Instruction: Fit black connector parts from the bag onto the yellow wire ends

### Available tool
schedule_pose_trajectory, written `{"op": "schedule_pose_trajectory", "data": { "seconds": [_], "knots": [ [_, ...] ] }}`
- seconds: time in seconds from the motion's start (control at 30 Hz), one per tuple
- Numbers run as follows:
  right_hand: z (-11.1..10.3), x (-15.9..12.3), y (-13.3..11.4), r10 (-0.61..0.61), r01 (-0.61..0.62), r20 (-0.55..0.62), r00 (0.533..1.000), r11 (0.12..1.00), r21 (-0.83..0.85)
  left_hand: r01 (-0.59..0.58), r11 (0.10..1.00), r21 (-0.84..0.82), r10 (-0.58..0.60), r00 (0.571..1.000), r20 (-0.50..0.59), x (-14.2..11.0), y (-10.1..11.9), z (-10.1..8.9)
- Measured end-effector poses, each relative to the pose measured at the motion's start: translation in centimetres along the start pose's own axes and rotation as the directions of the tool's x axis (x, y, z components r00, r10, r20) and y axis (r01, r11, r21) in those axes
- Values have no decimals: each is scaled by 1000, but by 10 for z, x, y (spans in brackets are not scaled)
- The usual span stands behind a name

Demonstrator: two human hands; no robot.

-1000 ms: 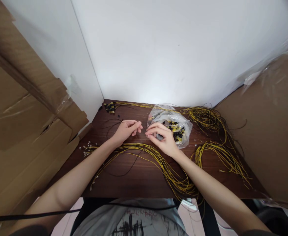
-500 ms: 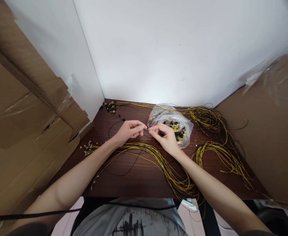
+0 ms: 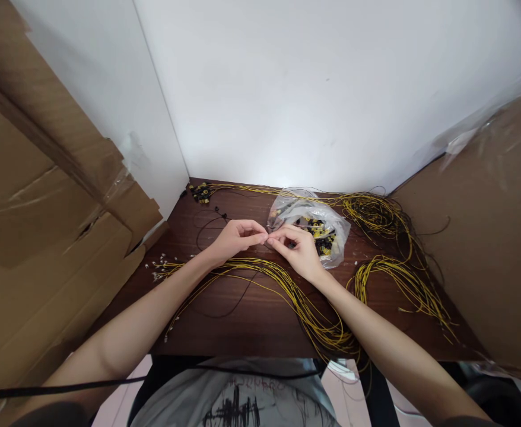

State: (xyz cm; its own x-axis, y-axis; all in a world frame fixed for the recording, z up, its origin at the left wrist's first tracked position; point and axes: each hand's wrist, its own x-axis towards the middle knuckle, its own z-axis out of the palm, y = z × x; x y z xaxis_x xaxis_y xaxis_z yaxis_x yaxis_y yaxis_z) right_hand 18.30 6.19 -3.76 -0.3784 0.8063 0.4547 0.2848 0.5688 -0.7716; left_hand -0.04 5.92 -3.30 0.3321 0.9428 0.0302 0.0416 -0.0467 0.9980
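My left hand (image 3: 234, 239) and my right hand (image 3: 296, 249) meet fingertip to fingertip above the dark wooden table (image 3: 242, 314). Both are closed in a pinch. A thin black wire (image 3: 207, 228) loops back from the left hand, so that hand seems to hold its end. What the right fingers pinch is too small to name. Right behind the right hand lies a clear plastic bag (image 3: 309, 222) of small yellow and black parts. A bundle of yellow wires (image 3: 296, 296) runs under both wrists toward the table's front edge.
More yellow wire coils (image 3: 376, 216) lie at the back right and to the right (image 3: 403, 281). A cluster of yellow-black connectors (image 3: 199, 193) sits at the back left corner. Cardboard sheets stand on the left (image 3: 42, 207) and right (image 3: 487, 237); a white wall closes the back.
The two hands have drawn together: the left moved right, the right moved up off the bag, and their fingertips now touch.
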Motion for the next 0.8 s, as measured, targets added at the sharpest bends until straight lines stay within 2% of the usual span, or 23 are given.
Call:
{"op": "schedule_pose_trajectory", "data": {
  "seconds": [0.4,0.57,0.8],
  "knots": [
    [3,0,1,145,-149,35,989,978,145,-210,947,243,228,973,-45,2,-8,5],
    [5,-1,1,206,-211,49,977,956,205,-224,927,301,251,966,-54,1,-6,7],
    [6,-1,2,206,-209,34,978,959,191,-216,932,289,239,970,-46,2,-8,7]
  ]
}}
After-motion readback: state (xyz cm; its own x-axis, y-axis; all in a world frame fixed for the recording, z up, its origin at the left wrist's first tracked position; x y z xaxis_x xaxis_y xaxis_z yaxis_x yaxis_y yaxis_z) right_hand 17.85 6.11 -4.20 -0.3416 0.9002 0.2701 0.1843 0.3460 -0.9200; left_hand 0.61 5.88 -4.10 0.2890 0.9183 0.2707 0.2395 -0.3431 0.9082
